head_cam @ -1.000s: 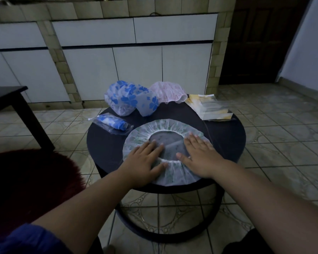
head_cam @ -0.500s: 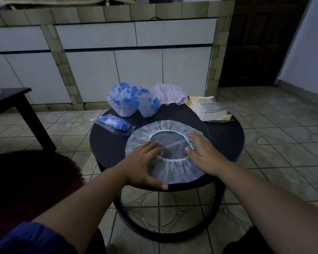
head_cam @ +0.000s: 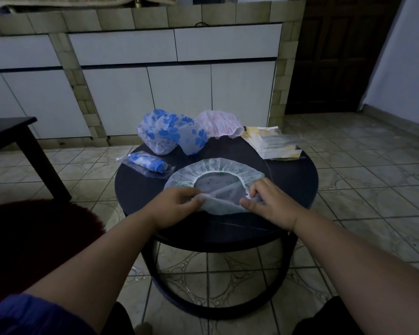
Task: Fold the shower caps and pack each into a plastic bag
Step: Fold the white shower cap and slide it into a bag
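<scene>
Both hands' fingers [head_cam: 198, 200] hide the green-print cap's [head_cam: 215, 169] near rim.

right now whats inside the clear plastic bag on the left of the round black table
A rolled blue-and-white shower cap fills the clear plastic bag, which lies on the round black table. Its underside is hidden.

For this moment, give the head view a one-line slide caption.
Both hands pinch the near edge of a green-print shower cap on a round black table.
</scene>
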